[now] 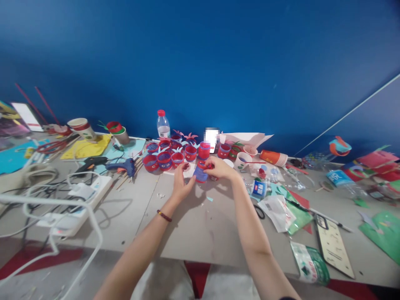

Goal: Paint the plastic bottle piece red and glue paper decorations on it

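Note:
Both of my hands meet over the middle of the grey table. My left hand and my right hand are closed together on a small blue and red paper cup craft, held just above the tabletop. A beaded bracelet sits on my left wrist. Just behind my hands stands a cluster of several finished red and blue cup crafts with paper leaves.
A glue gun, a white power strip with cables and a white wire frame lie at the left. A water bottle stands at the back. Red paper cups, scissors, plastic packets and coloured paper crowd the right.

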### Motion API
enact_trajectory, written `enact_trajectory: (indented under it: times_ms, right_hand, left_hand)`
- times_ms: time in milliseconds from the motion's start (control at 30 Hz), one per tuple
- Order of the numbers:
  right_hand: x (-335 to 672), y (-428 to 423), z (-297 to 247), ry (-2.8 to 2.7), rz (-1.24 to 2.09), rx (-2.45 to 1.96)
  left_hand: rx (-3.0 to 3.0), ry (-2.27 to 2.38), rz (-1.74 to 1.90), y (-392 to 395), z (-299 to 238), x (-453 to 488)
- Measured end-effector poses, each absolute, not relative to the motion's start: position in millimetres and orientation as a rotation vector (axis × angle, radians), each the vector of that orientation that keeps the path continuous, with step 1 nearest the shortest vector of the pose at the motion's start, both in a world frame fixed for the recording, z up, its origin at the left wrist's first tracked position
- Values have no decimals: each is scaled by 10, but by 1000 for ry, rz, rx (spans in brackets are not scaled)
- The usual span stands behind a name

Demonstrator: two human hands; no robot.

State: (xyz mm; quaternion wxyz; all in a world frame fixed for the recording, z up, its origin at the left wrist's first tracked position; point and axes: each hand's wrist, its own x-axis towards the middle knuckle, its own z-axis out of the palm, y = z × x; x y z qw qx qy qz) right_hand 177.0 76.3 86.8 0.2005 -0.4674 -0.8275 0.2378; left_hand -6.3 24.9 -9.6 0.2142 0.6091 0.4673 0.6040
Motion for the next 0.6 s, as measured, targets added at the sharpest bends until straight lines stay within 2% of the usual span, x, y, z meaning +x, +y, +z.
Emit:
enact_trajectory:
  times_ms: [233,433,600]
  right_hand:
    - [1984,733,857,-2251,1185,-1088]
    - [1925,700,939,-2329,1040,-1100]
    - [1914,601,948,-2395,704,-1088]
  left_hand:
    - [1375,966,1325,291,-88,24]
    - [1085,849,1242,247,-22,52]
    - [972,859,1283,264,-49,14]
